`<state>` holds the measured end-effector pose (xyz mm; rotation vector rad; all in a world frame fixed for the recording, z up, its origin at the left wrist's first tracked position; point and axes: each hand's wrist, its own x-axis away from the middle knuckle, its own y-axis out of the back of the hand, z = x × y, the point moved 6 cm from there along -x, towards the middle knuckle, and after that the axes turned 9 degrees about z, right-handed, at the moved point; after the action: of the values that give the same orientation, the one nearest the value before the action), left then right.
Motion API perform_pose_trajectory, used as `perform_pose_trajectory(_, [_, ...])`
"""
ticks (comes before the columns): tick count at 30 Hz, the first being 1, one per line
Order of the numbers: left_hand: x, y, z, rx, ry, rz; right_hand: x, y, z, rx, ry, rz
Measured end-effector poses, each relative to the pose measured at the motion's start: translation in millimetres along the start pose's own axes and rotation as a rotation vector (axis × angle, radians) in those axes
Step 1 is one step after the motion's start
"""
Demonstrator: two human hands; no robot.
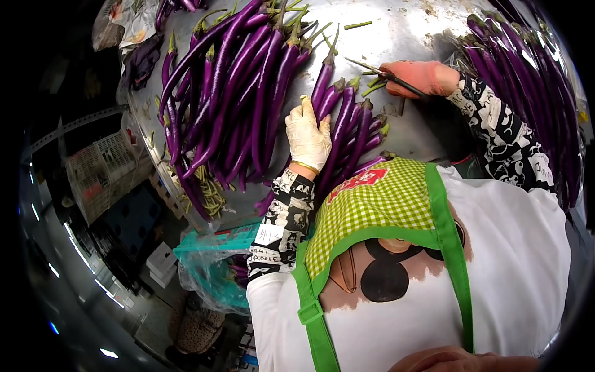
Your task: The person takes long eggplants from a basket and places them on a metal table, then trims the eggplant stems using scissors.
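Purple and slender, the long eggplant [323, 84] lies in the curled left hand [308, 137], stem toward twelve o'clock, while the right hand [418, 77], at two o'clock, grips a thin-bladed cutting tool [406, 86], its tip near that stem.

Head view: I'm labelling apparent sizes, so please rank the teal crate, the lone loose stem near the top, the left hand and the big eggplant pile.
Largest to smallest, as they look:
1. Big eggplant pile
2. Teal crate, partly hidden
3. Left hand, gloved
4. Loose stem
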<state>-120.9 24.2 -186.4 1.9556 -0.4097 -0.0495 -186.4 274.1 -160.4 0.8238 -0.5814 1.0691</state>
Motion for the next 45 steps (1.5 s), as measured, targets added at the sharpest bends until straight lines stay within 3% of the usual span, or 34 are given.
perform_pose_trajectory(7, [8.4,-0.6,-27.7,0.117,-0.043,0.255,-20.5,-11.1,-15.7,0.119,0.149,-0.17])
perform_pose_trajectory(8, [9.6,8.0,-34.6,-0.16,-0.087,0.225,-16.8,-13.6,-13.9,0.066,0.119,-0.149])
perform_pose_trajectory(11, [-9.5,73.5,-50.0,-0.264,-0.118,-0.14,-23.0,-27.2,-36.0,0.166,0.227,-0.301])
perform_pose_trajectory(13, [-20.2,85.6,-26.4,-0.421,0.064,-0.257,-23.8,-44.3,-41.2,0.244,0.306,-0.29])
perform_pose_trajectory(14, [-29.8,80.4,-7.0,-0.443,0.138,-0.186,-24.9,-46.3,-41.9,0.287,0.3,-0.29])
perform_pose_trajectory(17, [-43.4,79.3,9.1,-0.661,0.167,-0.122,-16.5,-36.3,-35.7,0.031,0.229,-0.32])
perform_pose_trajectory(21, [-35.7,80.1,9.1,-0.564,-0.021,-0.264,3.3,-27.9,-23.8,0.017,0.249,-0.432])
perform_pose_trajectory(23, [-23.5,76.3,-7.0,-0.416,0.055,-0.166,12.0,-20.0,-9.0,-0.023,0.273,-0.379])
perform_pose_trajectory(25, [-18.3,69.3,-12.4,-0.392,-0.023,-0.168,8.5,-14.6,-2.8,-0.114,0.317,-0.259])
perform_pose_trajectory(33, [-7.5,62.1,-25.4,-0.308,-0.154,-0.126,1.9,-11.0,4.7,-0.121,0.344,-0.229])
perform_pose_trajectory(35, [-6.7,56.7,-27.6,-0.274,-0.126,-0.032,7.4,-12.7,4.0,-0.124,0.321,-0.201])
perform_pose_trajectory(37, [-4.7,50.0,-29.3,-0.2,-0.124,0.062,5.2,-18.5,-7.3,-0.056,0.269,-0.262])
perform_pose_trajectory(39, [-8.1,57.6,-31.4,-0.279,-0.223,-0.013,4.8,-26.0,-20.8,0.008,0.241,-0.342])
perform_pose_trajectory(41, [-23.6,86.3,-19.8,-0.394,-0.092,-0.276,6.1,-31.4,-33.9,0.063,0.229,-0.446])
perform_pose_trajectory(43, [-36.0,106.6,-4.7,-0.535,0.085,-0.394,2.0,-34.0,-40.7,0.046,0.204,-0.475])
perform_pose_trajectory(45, [-51.9,92.6,32.2,-0.459,0.221,-0.114,1.2,-31.3,-44.6,0.025,0.197,-0.486])
